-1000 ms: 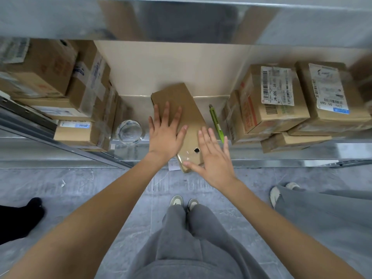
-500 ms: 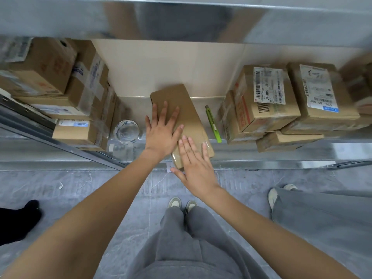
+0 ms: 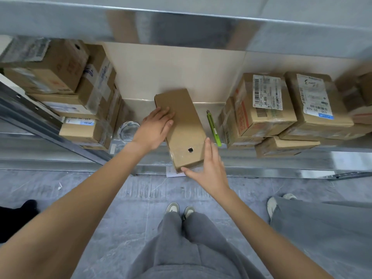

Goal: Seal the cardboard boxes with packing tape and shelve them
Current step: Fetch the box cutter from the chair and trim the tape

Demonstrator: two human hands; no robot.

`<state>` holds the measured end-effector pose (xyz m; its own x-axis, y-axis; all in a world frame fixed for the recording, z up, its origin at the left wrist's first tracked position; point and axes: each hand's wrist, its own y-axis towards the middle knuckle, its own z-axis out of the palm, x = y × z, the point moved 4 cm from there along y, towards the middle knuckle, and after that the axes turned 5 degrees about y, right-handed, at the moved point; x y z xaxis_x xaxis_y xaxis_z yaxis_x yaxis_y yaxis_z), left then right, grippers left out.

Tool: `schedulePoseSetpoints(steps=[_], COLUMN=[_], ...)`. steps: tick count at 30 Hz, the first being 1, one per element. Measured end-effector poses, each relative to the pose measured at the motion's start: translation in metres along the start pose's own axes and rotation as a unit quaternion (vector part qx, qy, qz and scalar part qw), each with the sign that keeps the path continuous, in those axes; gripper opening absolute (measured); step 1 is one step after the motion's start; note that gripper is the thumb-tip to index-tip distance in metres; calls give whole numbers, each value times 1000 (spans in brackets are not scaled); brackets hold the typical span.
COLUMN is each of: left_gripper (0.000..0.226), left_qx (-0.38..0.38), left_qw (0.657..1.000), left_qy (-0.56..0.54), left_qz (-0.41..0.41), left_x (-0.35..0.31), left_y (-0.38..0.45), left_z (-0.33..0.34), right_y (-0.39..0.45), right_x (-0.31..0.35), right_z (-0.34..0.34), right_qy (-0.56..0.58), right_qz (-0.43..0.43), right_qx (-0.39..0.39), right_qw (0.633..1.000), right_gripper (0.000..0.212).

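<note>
Two hands are on the long cardboard box [image 3: 182, 129], which lies flat on the metal shelf [image 3: 241, 162] with its near end jutting past the front edge. Your left hand [image 3: 155, 129] rests on the left side of the lid, fingers laid fairly straight over the top, pressing rather than clutching. Your right hand [image 3: 209, 168] is spread at the near right corner, thumb along the end face and fingers up the right side; neither hand has a closed grip on anything.

Judging by its slim, flat shape, the box is probably light and fairly stiff along its length, though the broad top face may give under a hard push. Bare cardboard slides easily on sheet metal, so expect it to skate and swing if you press on one corner only. Take it by the two long edges, or by the near end with a palm steadying the top.

Left of the box stands a roll of clear packing tape [image 3: 128, 129], just beside your left wrist. Along its right side lies a green utility knife [image 3: 213, 129], close enough to be knocked. Stacks of labelled parcels [image 3: 265, 105] fill the shelf on either side.
</note>
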<state>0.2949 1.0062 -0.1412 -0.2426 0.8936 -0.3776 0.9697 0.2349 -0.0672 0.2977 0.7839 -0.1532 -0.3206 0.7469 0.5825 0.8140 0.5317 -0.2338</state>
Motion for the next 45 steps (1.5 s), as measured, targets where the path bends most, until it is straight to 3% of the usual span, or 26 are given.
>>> schedulePoseSetpoints(steps=[4, 8, 13, 17, 22, 26, 32, 35, 37, 40, 42, 45], left_gripper=[72, 71, 70, 61, 54, 59, 69, 61, 56, 58, 55, 53], left_qx=[15, 12, 22, 4, -73, -45, 38, 35, 34, 36, 36, 35], left_qw=[999, 999, 998, 997, 992, 994, 989, 988, 988, 988, 987, 988], left_qy=[-3, -23, -18, 10, 5, -54, 68, 94, 100, 102, 103, 102], left_qz=[50, 31, 48, 81, 106, 84, 122, 120, 113, 113, 115, 108], left_x=[2, -8, -3, -3, -23, -39, -50, -62, -64, -63, -63, -65], left_y=[-11, -6, 0, -6, -12, 6, 39, 46, 48, 47, 47, 48], left_z=[8, 12, 9, 6, -3, -3, -2, 1, 2, 2, 2, 3], right_y=[-10, -6, 0, 0, -3, -6, -1, -4, -5, -7, -6, -8], right_x=[8, 27, 39, 25, 0, -8, -24, -27, -19, 4, 13, 23], right_z=[5, 17, 21, 3, -28, -24, -15, -30, -42, -33, -23, -13], right_qy=[-33, -72, -97, -62, 193, 459, 552, 486, 374, 92, -46, -159], right_qz=[23, 48, 53, 4, 16, 94, 142, 154, 102, -1, 9, 4], right_qx=[-32, 4, 5, -5, 67, 107, 111, 26, -38, -23, -45, -103], right_qw=[999, 996, 994, 998, 979, 877, 814, 860, 921, 995, 998, 982], right_gripper=[133, 146, 140, 129, 116, 101, 59, 47, 60, 100, 118, 107])
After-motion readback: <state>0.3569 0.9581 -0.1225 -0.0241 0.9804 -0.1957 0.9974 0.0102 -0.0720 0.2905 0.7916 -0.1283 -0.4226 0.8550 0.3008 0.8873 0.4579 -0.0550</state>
